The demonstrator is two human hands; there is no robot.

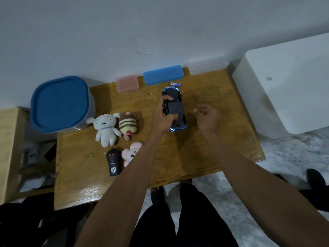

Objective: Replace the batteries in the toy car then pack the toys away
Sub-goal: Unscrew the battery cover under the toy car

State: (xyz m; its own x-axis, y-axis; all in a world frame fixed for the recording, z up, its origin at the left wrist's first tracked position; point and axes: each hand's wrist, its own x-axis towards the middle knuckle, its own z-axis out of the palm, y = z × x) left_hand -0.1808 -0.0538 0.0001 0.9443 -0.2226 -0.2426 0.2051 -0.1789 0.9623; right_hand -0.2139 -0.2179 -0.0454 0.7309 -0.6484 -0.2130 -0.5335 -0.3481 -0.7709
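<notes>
Wooden surface (204,157) against white wall, plush toys toward left edge. Black plastic toy car with blue trim (175,111) upside down, mid-surface toward far edge, underside up. Left hand (162,116) grips car's left side, fingers curled over chassis. Right hand (207,120) just right of car, fingers loosely curled; whether it pinches anything, cannot tell. Small cylindrical battery (175,84) lies beyond car near blue rectangular box (162,74). Advice: keep car steady, underside level; match battery polarity before seating.
</notes>
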